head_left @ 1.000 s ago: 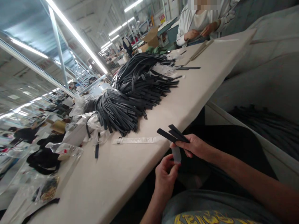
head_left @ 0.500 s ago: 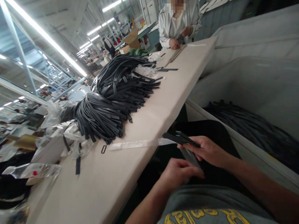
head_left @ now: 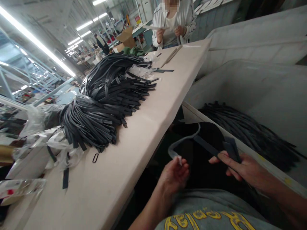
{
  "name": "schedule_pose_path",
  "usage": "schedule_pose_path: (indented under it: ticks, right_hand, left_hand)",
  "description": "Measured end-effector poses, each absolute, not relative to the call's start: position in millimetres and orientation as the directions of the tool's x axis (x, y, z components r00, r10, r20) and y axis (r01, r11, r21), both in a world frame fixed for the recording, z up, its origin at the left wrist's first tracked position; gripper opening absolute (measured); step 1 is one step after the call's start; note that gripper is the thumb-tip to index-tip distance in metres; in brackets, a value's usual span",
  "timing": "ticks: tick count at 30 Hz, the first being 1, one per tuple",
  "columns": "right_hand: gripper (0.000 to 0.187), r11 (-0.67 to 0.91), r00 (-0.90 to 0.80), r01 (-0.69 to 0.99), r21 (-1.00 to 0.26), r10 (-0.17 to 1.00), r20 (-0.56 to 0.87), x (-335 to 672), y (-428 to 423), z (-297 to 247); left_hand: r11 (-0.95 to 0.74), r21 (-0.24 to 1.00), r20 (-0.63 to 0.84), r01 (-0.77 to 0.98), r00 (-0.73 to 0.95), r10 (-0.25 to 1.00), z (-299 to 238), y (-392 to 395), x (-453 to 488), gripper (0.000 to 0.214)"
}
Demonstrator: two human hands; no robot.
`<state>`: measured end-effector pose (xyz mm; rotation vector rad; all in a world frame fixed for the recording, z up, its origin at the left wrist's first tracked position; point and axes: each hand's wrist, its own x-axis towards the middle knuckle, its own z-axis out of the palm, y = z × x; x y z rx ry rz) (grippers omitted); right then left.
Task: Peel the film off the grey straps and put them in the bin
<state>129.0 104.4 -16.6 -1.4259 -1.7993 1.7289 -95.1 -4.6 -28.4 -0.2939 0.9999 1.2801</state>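
In the head view, my left hand (head_left: pixel 174 175) is closed on one end of a whitish translucent strip (head_left: pixel 170 150), which curls up and away over my dark lap. My right hand (head_left: pixel 236 164) grips dark grey flat straps (head_left: pixel 206 146); one points toward the table, and folded ends stick up behind the fingers. A gap separates the two hands, both off the table's near edge. On the table (head_left: pixel 134 140), a big heap of similar dark straps (head_left: pixel 93 121) lies with the cut ends facing me. A small black rectangular ring (head_left: pixel 95 158) sits in front of it.
To my right stands a large pale bin (head_left: pixel 251 76) with more dark straps (head_left: pixel 242 131) inside. Plastic bags (head_left: pixel 57 143) and a short strap piece (head_left: pixel 65 179) lie at the table's left. A co-worker (head_left: pixel 171 27) is at the far end, holding a pale strip.
The whitish strip has left the tabletop and now curls from my left hand. My right hand has moved right with the straps, away from the left. The co-worker's hands have risen.
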Motion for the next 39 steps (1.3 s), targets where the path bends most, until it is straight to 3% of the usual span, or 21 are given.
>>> schedule_pose_path:
  ticks: [3, 6, 11, 18, 27, 39]
  right_hand:
    - [0.07, -0.154, -0.647, 0.47, -0.869, 0.61, -0.458, 94.6, 92.7, -5.5]
    - [0.061, -0.058, -0.776, 0.458, -0.887, 0.46, -0.431, 74.3, 76.8, 0.4]
    - [0.059, 0.066, -0.837, 0.429, -0.901, 0.402, -0.37, 63.2, 62.9, 6.6]
    - [0.058, 0.127, -0.792, 0.513, -0.849, 0.452, -0.411, 60.3, 64.1, -2.4]
    - [0.054, 0.223, -0.756, 0.587, -0.779, 0.496, -0.428, 64.3, 66.7, -9.6]
    - [0.029, 0.406, -0.727, 0.661, -0.631, 0.556, -0.403, 58.6, 56.5, -11.1]
  left_hand:
    - [0.125, 0.333, -0.826, -0.935, -0.225, 0.517, -37.6, -24.2, -127.1, 0.012]
    - [0.037, 0.34, -0.829, -0.94, -0.281, 0.484, -43.2, -38.2, -136.5, 0.016]
    - [0.073, 0.355, -0.808, -0.932, -0.266, 0.525, -46.7, -37.8, -127.2, 0.019]
    - [0.152, 0.391, -0.771, -0.908, -0.232, 0.593, -52.1, -38.1, -117.1, 0.027]
    - [0.139, 0.353, -0.789, -0.925, -0.215, 0.575, -56.4, -37.8, -116.5, 0.024]
    - [0.14, 0.368, -0.769, -0.919, -0.216, 0.602, -61.8, -33.7, -109.9, 0.028]
